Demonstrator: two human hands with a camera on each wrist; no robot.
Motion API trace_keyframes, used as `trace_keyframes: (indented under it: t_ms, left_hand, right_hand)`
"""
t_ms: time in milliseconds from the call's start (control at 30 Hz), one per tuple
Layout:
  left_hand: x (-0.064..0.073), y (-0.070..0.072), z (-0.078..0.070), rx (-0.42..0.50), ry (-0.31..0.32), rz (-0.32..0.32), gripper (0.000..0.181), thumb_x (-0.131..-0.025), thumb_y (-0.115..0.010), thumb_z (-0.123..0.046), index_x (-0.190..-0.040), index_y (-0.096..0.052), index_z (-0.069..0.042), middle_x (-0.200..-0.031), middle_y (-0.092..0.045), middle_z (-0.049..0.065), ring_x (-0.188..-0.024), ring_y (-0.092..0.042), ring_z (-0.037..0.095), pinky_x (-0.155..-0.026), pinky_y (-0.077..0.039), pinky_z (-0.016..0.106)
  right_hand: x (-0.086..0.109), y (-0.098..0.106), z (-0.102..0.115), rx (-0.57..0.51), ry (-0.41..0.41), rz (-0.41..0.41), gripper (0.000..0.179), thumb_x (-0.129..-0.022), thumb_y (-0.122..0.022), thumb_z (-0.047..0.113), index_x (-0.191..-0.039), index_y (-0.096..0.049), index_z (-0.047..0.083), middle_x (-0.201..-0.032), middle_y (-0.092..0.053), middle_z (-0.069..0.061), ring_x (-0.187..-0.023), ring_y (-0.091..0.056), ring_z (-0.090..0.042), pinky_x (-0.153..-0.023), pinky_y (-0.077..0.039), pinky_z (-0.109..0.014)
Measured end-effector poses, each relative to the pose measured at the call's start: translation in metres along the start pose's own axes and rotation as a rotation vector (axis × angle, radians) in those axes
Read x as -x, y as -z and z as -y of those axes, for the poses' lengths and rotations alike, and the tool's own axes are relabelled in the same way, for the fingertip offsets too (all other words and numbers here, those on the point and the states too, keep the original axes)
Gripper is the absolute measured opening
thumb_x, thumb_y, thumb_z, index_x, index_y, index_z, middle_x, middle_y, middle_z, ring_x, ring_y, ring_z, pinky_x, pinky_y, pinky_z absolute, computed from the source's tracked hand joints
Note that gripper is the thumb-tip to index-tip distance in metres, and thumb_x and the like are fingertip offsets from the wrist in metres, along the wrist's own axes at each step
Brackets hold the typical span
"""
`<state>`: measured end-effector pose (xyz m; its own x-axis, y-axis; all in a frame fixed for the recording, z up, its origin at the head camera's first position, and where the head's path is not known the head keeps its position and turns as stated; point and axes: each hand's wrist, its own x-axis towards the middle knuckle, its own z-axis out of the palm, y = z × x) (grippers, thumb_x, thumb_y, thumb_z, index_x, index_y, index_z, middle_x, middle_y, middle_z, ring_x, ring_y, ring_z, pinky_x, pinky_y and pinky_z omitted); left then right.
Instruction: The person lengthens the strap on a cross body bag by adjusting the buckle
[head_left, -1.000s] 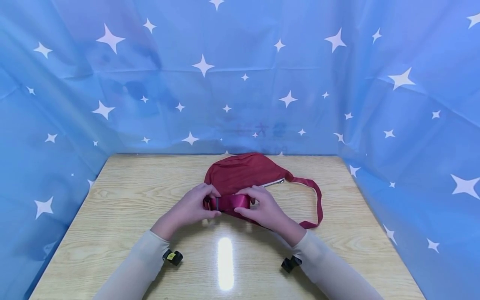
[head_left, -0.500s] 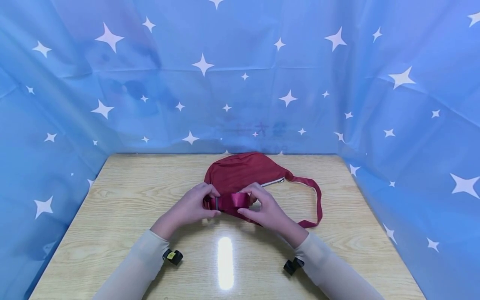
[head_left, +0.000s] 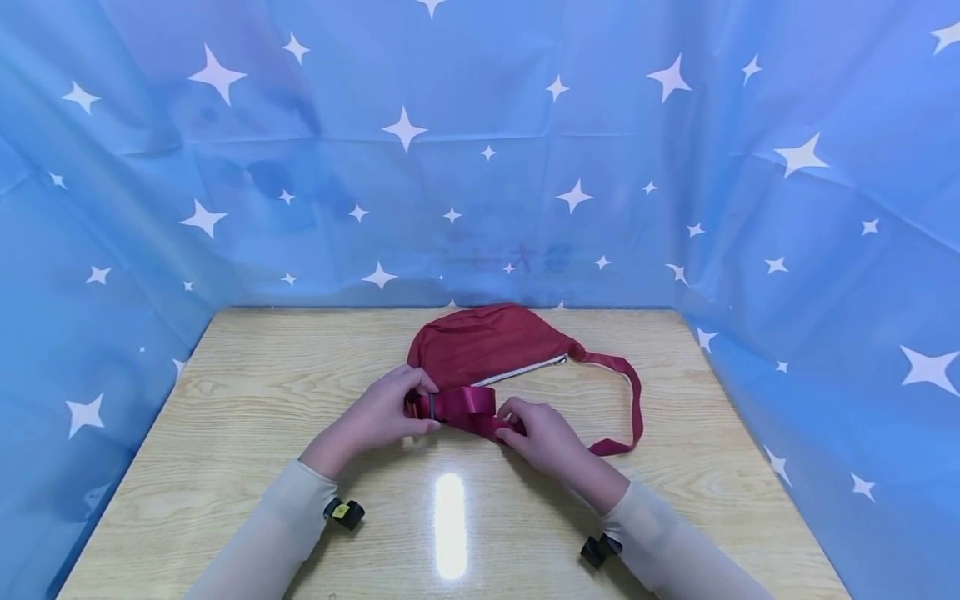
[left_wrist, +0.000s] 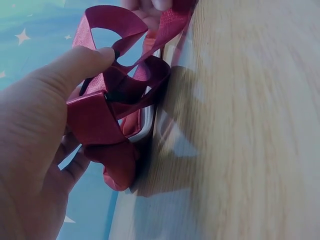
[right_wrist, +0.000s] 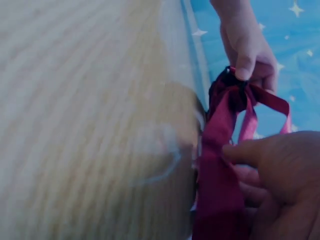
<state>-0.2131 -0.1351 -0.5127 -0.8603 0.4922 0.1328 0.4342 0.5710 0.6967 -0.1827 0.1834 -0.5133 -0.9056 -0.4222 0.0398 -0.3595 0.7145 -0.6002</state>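
A dark red waist bag (head_left: 487,342) lies at the back of the table, its silver zipper (head_left: 517,371) facing me. My left hand (head_left: 382,408) pinches the bag's webbing strap at a dark slider buckle (head_left: 432,407), thumb below and fingers above. A loop of strap (head_left: 472,402) stands up just right of that buckle. My right hand (head_left: 543,433) pinches the lower run of the strap between thumb and fingers. In the right wrist view this strap (right_wrist: 217,185) runs flat from the left hand past my right thumb. Folded strap layers (left_wrist: 95,120) show beside my left thumb.
The rest of the strap (head_left: 637,400) curves out to the right on the wooden table (head_left: 262,375). Blue cloth with white stars (head_left: 480,167) hangs behind and on both sides. A bright light reflection (head_left: 451,525) shows near the front.
My right hand has left the strap loop and moved slightly right and down, now pinching the lower strap. More of the zipper shows. The left hand has stayed at the buckle.
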Motion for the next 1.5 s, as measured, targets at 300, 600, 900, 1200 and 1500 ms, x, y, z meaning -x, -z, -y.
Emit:
trace_keyframes:
  t_ms: [300,600,900,1200,1500]
  left_hand:
    - [0.002,0.003,0.003,-0.009,-0.005,-0.006,0.046,-0.085,-0.099,-0.029,-0.117,-0.068,-0.021,-0.109,-0.064,-0.009,-0.099,-0.061,0.013,-0.088,-0.056,0.039]
    - [0.003,0.005,0.008,-0.006,0.018,-0.029,0.048,-0.081,-0.102,-0.020,-0.114,-0.068,-0.020,-0.105,-0.062,-0.005,-0.094,-0.059,0.016,-0.084,-0.055,0.039]
    - [0.004,0.008,0.006,0.011,0.025,-0.027,0.047,-0.083,-0.101,-0.024,-0.117,-0.069,-0.019,-0.108,-0.064,-0.005,-0.095,-0.061,0.015,-0.082,-0.056,0.038]
    - [0.004,0.008,0.006,0.005,0.024,-0.029,0.047,-0.083,-0.100,-0.026,-0.118,-0.069,-0.019,-0.107,-0.063,-0.006,-0.095,-0.061,0.014,-0.083,-0.056,0.039]
    - [0.003,0.007,0.006,-0.005,0.001,-0.035,0.046,-0.084,-0.100,-0.026,-0.117,-0.070,-0.019,-0.106,-0.064,-0.006,-0.094,-0.061,0.013,-0.082,-0.056,0.036]
  right_hand:
    - [0.001,0.015,-0.015,-0.031,0.020,-0.050,0.013,-0.105,-0.077,0.010,-0.114,-0.081,0.018,-0.082,-0.065,0.012,-0.072,-0.056,-0.007,-0.069,-0.051,-0.029]
    - [0.007,0.035,-0.046,0.092,-0.075,-0.058,0.012,-0.105,-0.077,0.011,-0.114,-0.081,0.018,-0.100,-0.077,0.005,-0.080,-0.060,-0.012,-0.077,-0.053,-0.036]
    - [0.006,0.036,-0.046,0.219,-0.065,-0.090,0.018,-0.100,-0.083,0.016,-0.116,-0.079,0.009,-0.103,-0.073,-0.005,-0.090,-0.066,-0.020,-0.087,-0.059,-0.048]
    - [-0.016,0.006,-0.007,0.095,0.091,-0.091,0.036,-0.100,-0.085,0.020,-0.130,-0.074,0.004,-0.123,-0.073,-0.009,-0.117,-0.068,-0.027,-0.103,-0.056,-0.050]
    - [-0.035,-0.021,0.016,0.046,0.184,-0.078,0.037,-0.101,-0.083,0.017,-0.134,-0.072,0.005,-0.125,-0.074,-0.009,-0.116,-0.070,-0.026,-0.103,-0.057,-0.048]
